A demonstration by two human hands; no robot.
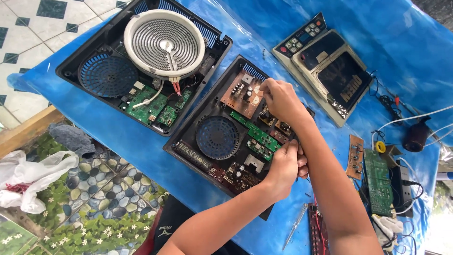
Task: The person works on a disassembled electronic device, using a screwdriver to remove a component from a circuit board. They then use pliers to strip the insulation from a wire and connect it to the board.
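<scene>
Both hands are down inside the nearer opened cooker base, a black shell lying flat on the blue-covered counter with its round fan grille and green circuit boards exposed. The right hand reaches over the far corner, its grip pressed together in a pinch at the brown circuit board; whatever sits between the fingertips is too small to make out. The left hand rests at the near right edge of the same shell, fingers curled shut against the rim just beside the green boards, and I cannot tell what, if anything, it pinches. The forearms cross over the shell's right side and hide that edge. To the left lies a second opened cooker with a white coil heating element and its own blue fan grille. Beyond the right hand sits a beige glass-topped cover with a keypad. Loose boards and wires lie to the right, and a screwdriver lies near the forearms.
</scene>
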